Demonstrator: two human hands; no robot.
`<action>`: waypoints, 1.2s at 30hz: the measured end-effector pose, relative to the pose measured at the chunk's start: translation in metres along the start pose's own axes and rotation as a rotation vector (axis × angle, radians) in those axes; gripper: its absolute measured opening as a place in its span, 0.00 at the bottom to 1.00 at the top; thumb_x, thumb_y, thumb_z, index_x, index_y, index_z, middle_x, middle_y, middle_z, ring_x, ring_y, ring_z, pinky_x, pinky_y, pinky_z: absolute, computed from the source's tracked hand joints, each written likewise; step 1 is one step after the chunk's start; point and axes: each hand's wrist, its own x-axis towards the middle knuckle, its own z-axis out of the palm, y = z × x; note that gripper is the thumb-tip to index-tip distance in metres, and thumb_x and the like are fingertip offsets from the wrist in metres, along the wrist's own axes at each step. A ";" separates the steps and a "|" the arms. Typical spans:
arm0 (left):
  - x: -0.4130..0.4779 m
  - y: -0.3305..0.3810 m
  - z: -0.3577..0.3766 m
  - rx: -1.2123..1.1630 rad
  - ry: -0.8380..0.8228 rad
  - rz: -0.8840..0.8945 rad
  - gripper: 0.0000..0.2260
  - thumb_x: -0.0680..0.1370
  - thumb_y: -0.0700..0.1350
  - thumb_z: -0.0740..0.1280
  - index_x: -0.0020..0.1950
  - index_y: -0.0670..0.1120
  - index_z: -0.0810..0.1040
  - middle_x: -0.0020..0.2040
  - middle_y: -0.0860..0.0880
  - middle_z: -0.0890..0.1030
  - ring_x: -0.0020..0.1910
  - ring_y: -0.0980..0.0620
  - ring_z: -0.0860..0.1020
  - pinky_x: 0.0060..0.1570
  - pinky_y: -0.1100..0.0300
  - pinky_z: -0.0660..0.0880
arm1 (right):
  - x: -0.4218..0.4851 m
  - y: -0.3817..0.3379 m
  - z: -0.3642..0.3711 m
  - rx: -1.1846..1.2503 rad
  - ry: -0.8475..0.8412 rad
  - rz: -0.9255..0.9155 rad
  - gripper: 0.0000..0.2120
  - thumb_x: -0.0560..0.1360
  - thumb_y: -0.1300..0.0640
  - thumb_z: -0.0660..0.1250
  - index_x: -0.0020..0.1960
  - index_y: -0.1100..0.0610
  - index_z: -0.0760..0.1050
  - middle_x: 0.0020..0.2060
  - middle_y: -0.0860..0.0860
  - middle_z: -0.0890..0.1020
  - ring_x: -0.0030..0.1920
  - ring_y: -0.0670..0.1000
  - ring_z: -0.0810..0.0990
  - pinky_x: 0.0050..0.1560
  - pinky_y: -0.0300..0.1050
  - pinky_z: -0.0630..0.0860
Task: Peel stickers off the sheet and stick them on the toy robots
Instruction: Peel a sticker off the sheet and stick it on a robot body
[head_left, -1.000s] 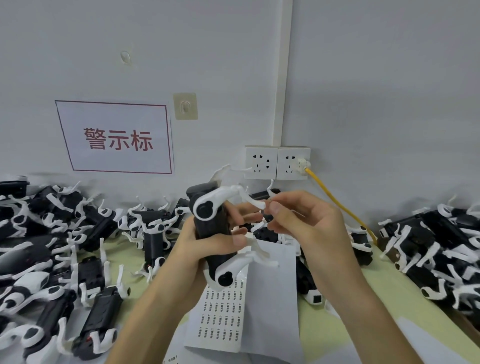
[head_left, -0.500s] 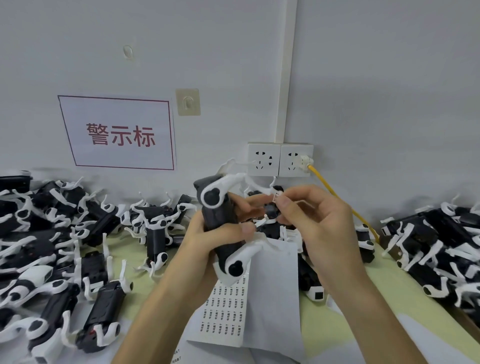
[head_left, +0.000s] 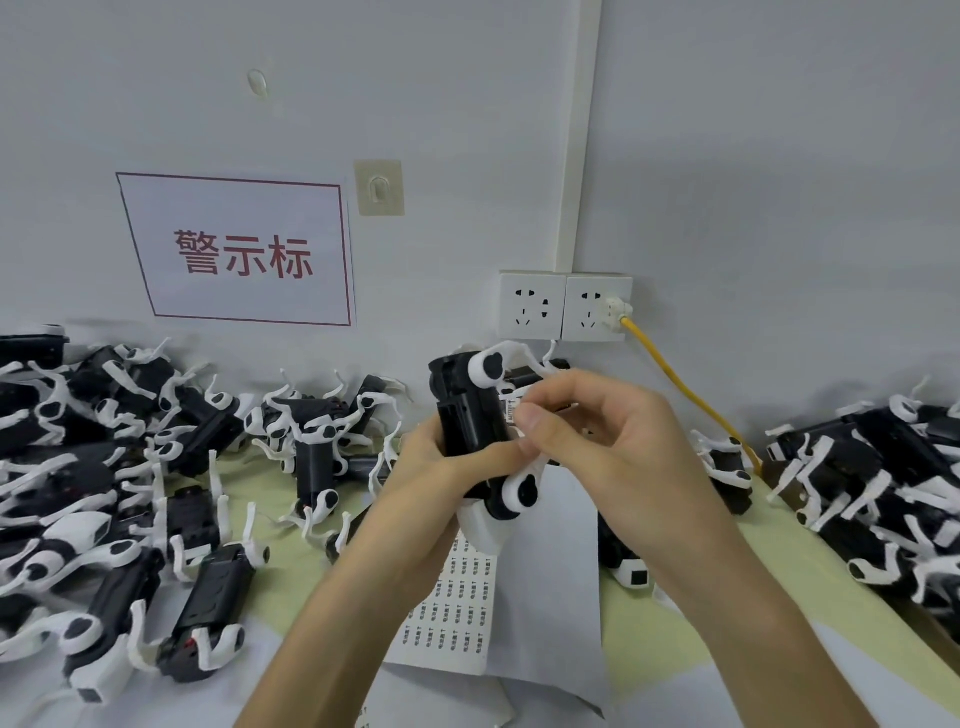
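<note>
On the wall, a white sign (head_left: 244, 249) with a red border, printed 警示标 in large red characters. Flat on the yellow-green counter (head_left: 800, 566), below the hands, a white sticker sheet (head_left: 457, 608) with rows of tiny dark-printed labels, too small to read, and a blank stretch of backing paper to the right of them. Held upright above that sheet, off the counter: the toy robot (head_left: 470, 415), a black boxy body with white legs, each visible hip joint a white disc with a black patch, one at the top and one at the bottom. Gripped round the lower body by the left hand (head_left: 431, 467), thumb across the front. Right hand (head_left: 597, 431) just beside it, thumb and forefinger pinching a small white sticker (head_left: 511, 408) with dark print, illegible, at the robot's black side; touching or just short of it, cannot tell. Many more black-and-white toy robots with legs tangled, piled in a left heap (head_left: 104, 467) and a right heap (head_left: 872, 483). Behind, two white wall sockets (head_left: 563, 306), with a yellow cable (head_left: 685, 384) plugged into the right one.
</note>
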 end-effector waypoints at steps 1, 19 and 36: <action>0.000 0.000 0.001 -0.002 -0.015 0.009 0.16 0.69 0.43 0.78 0.54 0.42 0.83 0.46 0.45 0.85 0.46 0.50 0.85 0.44 0.64 0.79 | 0.000 0.001 0.001 -0.005 0.003 0.005 0.02 0.77 0.56 0.73 0.45 0.50 0.83 0.36 0.48 0.85 0.40 0.44 0.83 0.44 0.34 0.77; 0.000 -0.006 0.007 0.184 0.033 0.099 0.09 0.68 0.46 0.77 0.46 0.56 0.84 0.48 0.47 0.87 0.52 0.47 0.86 0.58 0.50 0.80 | 0.004 0.013 0.008 -0.071 0.103 -0.012 0.06 0.78 0.56 0.72 0.43 0.48 0.82 0.36 0.42 0.85 0.38 0.42 0.82 0.40 0.30 0.74; 0.001 -0.006 0.009 0.228 0.042 0.160 0.17 0.68 0.44 0.75 0.56 0.46 0.81 0.45 0.50 0.86 0.47 0.52 0.86 0.45 0.63 0.79 | 0.004 0.016 0.010 -0.109 0.136 -0.050 0.05 0.78 0.55 0.72 0.43 0.48 0.82 0.35 0.42 0.85 0.37 0.42 0.83 0.38 0.30 0.74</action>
